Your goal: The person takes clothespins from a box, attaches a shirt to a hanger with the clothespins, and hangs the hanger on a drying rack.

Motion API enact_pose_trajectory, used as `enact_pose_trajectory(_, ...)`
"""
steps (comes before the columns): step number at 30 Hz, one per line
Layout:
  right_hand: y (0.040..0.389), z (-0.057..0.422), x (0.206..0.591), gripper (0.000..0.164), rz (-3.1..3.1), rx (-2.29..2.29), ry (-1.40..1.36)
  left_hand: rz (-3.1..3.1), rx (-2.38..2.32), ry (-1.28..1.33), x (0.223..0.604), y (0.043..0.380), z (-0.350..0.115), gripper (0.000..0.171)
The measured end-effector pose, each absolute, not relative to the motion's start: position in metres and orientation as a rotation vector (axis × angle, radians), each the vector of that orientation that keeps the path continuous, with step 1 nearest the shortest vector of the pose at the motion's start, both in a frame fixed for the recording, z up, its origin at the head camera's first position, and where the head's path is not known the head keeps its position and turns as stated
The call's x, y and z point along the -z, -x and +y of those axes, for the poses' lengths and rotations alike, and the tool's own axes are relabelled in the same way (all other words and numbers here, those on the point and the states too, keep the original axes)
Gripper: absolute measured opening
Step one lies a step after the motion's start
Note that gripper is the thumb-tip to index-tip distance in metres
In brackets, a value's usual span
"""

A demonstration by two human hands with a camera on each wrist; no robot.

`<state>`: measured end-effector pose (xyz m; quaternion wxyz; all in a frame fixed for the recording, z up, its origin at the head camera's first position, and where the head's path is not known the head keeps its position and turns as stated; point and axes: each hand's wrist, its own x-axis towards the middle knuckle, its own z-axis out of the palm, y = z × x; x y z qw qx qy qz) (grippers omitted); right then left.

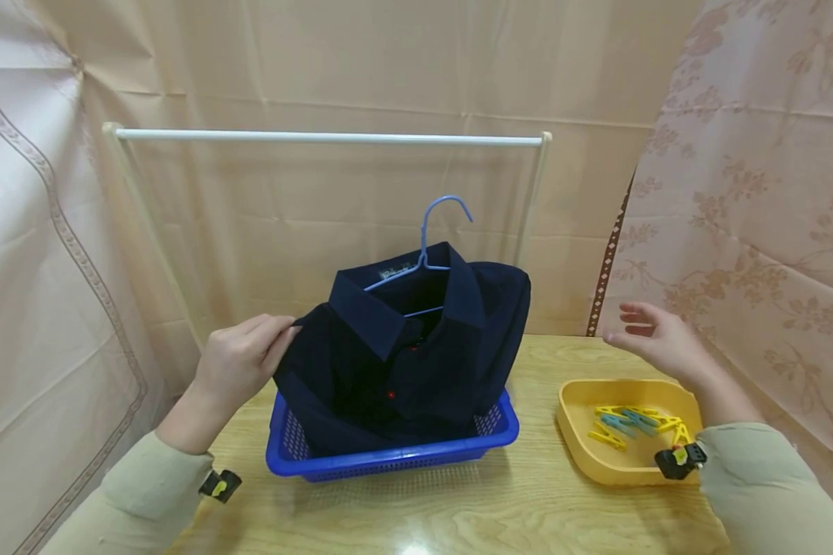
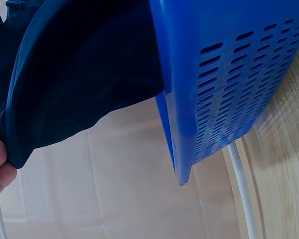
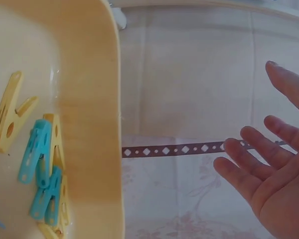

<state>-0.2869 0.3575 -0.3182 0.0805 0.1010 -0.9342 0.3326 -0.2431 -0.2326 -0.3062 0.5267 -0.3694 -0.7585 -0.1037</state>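
A dark navy collared shirt (image 1: 416,370) sits bunched in a blue perforated basket (image 1: 396,459), with a blue hanger (image 1: 425,239) inside its collar and the hook sticking up. My left hand (image 1: 239,358) pinches the shirt at its left shoulder; in the left wrist view the fingers (image 2: 1,172) grip a fold of the dark cloth. To the right, my right hand (image 1: 655,339) is in the air above the far side of a yellow tray (image 1: 576,447), holding nothing. Its fingers are spread and relaxed in the right wrist view.
Behind the basket stands a rack with a white bar (image 1: 319,137) and pale posts. Several yellow and teal clothespins (image 1: 628,421) lie in the yellow tray. Cloth curtains (image 1: 757,193) hang at the back and both sides of the wooden table (image 1: 389,516).
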Motion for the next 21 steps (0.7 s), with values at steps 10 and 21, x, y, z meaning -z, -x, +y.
enact_pose_trajectory(10, 0.297, 0.370, 0.338, 0.078, -2.981, -0.772, -0.286, -1.812, 0.246, 0.893, 0.306, 0.243, -0.233, 0.029)
enact_pose_trajectory(21, 0.300, 0.385, 0.357, 0.073, -3.113, -0.741, -0.266, -1.815, 0.234, 0.888, 0.306, 0.242, -0.232, 0.029)
